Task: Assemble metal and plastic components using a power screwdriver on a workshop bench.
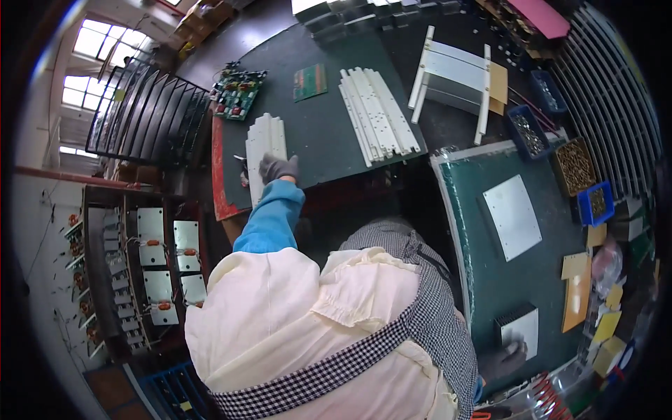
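In a grey glove, my left hand (278,169) reaches forward past a blue sleeve, its fingers curled over a stack of long white strips (266,136) on the left of the far table. Down at the lower right, my right hand (507,360), also gloved in grey, grips the near left corner of a finned heat sink (526,329) with a flat pale face. This block rests on the green bench; part of the hand blends into shadow. A flat white metal plate (512,217) with small corner holes lies farther up the same bench.
A second bundle of white strips (376,115), a green circuit board (309,82) and populated boards (239,91) lie on the far table (318,143). Screw bins (596,202) line the right bench. A rack with metal plates (161,297) stands at left.
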A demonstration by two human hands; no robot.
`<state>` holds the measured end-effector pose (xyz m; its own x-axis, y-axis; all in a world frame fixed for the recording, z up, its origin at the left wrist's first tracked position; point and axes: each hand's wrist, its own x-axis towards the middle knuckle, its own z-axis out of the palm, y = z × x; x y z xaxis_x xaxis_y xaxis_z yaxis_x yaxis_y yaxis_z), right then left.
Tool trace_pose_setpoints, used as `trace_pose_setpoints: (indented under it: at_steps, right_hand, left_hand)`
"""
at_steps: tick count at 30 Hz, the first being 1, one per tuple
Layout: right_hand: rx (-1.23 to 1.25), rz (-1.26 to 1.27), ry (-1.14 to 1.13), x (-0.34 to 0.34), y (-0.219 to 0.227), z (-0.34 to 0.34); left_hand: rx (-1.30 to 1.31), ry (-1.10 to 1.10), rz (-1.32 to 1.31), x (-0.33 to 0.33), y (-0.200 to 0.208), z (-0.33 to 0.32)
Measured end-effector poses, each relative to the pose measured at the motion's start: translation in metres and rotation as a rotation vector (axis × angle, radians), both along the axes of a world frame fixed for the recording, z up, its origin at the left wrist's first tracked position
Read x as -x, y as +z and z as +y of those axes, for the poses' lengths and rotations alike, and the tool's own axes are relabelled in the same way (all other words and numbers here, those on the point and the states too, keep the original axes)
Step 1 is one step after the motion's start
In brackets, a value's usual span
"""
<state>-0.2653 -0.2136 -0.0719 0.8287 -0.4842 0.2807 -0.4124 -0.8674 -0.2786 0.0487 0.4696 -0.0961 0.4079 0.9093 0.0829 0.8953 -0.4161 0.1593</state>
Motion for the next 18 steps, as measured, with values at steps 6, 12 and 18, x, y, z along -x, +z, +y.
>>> trace_pose_setpoints:
  at_steps: [6,12,18]
  right_hand:
    - [0.064,-0.21,0.036,-0.066,0.004,-0.024]
    - [0.007,-0.332,0.206,-0.129,0.002,-0.006]
    - [-0.071,-0.325,0.245,-0.155,0.0,0.019]
  left_hand:
    - [0.152,0.173,0.225,0.049,0.012,0.044]
    - [0.27,0.123,0.224,0.044,0.038,0.046]
    - [0.349,0.148,0.24,0.048,0.015,0.087]
